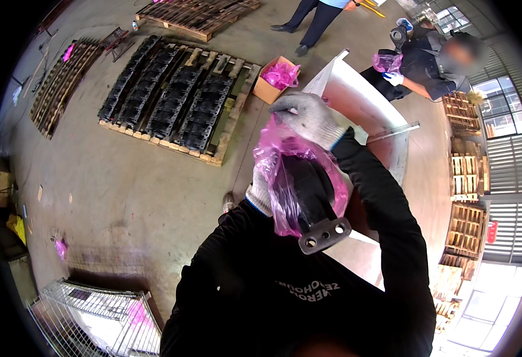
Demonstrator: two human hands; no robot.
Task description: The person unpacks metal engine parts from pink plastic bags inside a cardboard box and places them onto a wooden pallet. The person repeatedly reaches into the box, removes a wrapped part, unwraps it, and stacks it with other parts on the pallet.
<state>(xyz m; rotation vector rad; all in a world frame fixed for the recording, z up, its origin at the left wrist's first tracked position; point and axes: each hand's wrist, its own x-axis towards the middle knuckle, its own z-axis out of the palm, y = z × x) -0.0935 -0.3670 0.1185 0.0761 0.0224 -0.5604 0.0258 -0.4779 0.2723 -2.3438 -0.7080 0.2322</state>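
A black metal part (311,190) with a flat end plate pierced by holes sits partly inside a pink plastic bag (267,146) in front of my chest. My right hand (308,117), in a whitish knit glove, is closed at the top of the bag, its fingers gathered on the plastic. My gloved left hand (260,191) holds the part and bag from the left side. Most of its fingers are hidden behind the pink film. The plate end of the part sticks out of the bag toward me.
Rows of black metal parts lie on a wooden pallet (220,156) at left. Beyond my hands are a cardboard box (267,90) of pink bags and a large white bin (386,113). A co-worker (418,65) handles a bagged part; another person (314,21) stands behind. A wire cage (94,318) is at lower left.
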